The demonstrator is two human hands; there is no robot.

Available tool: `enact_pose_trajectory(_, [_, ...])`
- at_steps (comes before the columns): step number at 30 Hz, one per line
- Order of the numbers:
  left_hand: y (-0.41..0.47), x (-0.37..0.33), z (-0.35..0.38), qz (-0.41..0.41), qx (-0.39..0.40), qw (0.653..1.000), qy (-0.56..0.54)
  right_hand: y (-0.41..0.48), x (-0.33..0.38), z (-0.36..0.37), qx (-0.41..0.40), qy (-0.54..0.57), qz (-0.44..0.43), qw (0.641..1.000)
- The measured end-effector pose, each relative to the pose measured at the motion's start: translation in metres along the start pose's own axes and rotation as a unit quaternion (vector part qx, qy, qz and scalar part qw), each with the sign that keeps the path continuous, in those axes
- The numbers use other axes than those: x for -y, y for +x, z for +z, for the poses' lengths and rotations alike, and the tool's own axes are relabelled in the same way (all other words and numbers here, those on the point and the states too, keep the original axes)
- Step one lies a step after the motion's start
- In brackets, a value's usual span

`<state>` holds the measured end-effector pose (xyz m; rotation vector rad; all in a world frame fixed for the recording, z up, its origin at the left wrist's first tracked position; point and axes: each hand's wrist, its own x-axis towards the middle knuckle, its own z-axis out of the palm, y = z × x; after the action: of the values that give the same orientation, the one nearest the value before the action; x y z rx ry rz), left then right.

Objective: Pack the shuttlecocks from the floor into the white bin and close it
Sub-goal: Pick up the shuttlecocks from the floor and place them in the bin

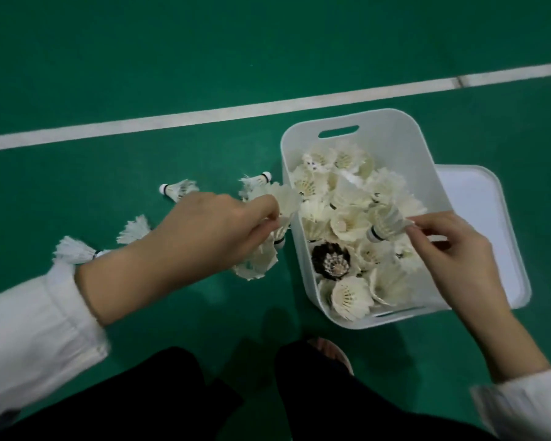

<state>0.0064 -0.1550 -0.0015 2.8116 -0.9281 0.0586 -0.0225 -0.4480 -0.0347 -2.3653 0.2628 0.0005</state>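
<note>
The white bin (392, 128) stands open on the green floor, holding several white shuttlecocks and one dark one (330, 260). My right hand (449, 249) hovers over the bin's right wall, pinching a white shuttlecock (384, 224) by its feathers above the pile. My left hand (217, 224) is just left of the bin, shut on a white shuttlecock (283, 198) by its feathers. More shuttlecocks lie under that hand (258, 262) and loose on the floor to the left (179, 188), (74, 251), (134, 230). Another one (256, 179) lies close to the bin's left wall.
The bin's white lid (481, 218) lies flat on the floor right of the bin, partly under it. A white court line (204, 117) crosses the floor behind. My dark trouser legs and a foot (328, 348) are at the bottom, close to the bin's near edge.
</note>
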Motion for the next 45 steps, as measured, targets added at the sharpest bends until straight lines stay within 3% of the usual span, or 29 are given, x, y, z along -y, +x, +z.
enact_pose_trajectory(5, [0.034,-0.023,-0.005,0.057,0.008,0.998,0.017,0.007,-0.008,-0.003,0.017,-0.026,-0.021,0.999])
enact_pose_trajectory(9, [0.044,-0.034,-0.003,0.029,0.011,0.999,-0.009,0.012,-0.024,0.010,0.114,-0.128,0.002,0.985])
enact_pose_trajectory(12, [0.043,-0.037,0.002,0.017,0.019,0.999,-0.035,0.012,-0.028,0.026,0.218,-0.162,0.092,0.958])
enact_pose_trajectory(14, [0.043,-0.040,0.005,0.013,0.023,0.998,-0.050,0.010,-0.031,0.030,0.237,-0.200,0.097,0.945])
enact_pose_trajectory(17, [0.042,-0.045,0.007,0.028,0.034,0.997,-0.059,0.003,-0.023,0.017,0.126,-0.221,0.008,0.967])
enact_pose_trajectory(19, [0.042,-0.049,0.009,0.045,0.044,0.996,-0.067,-0.004,-0.006,0.005,0.030,-0.065,-0.091,0.993])
enact_pose_trajectory(20, [0.042,-0.050,0.011,0.054,0.050,0.995,-0.073,-0.007,0.004,0.001,0.025,0.005,-0.143,0.989])
enact_pose_trajectory(22, [0.042,-0.054,0.012,0.065,0.058,0.993,-0.086,-0.013,0.018,0.005,0.089,0.058,-0.222,0.969])
enact_pose_trajectory(24, [0.042,-0.055,0.012,0.074,0.065,0.990,-0.097,-0.017,0.021,0.019,0.139,0.017,-0.263,0.955])
enact_pose_trajectory(27, [0.039,-0.057,0.013,0.076,0.079,0.987,-0.119,-0.014,0.019,0.033,0.120,-0.007,-0.277,0.953])
enact_pose_trajectory(30, [0.037,-0.058,0.012,0.030,0.071,0.977,-0.198,-0.007,0.020,0.022,0.092,0.017,-0.229,0.969])
enact_pose_trajectory(32, [0.035,-0.056,0.010,-0.003,0.090,0.965,-0.247,-0.002,0.016,0.000,0.048,0.033,-0.139,0.989])
enact_pose_trajectory(35, [0.031,-0.048,0.010,0.007,0.096,0.958,-0.269,0.006,-0.006,-0.036,0.001,-0.046,-0.020,0.999])
enact_pose_trajectory(38, [0.032,-0.041,0.016,0.058,0.091,0.965,-0.240,0.004,-0.028,-0.047,0.061,-0.181,0.049,0.980])
enact_pose_trajectory(45, [0.027,-0.046,0.020,0.082,0.082,0.975,-0.188,-0.008,-0.051,0.009,0.254,-0.381,0.117,0.881])
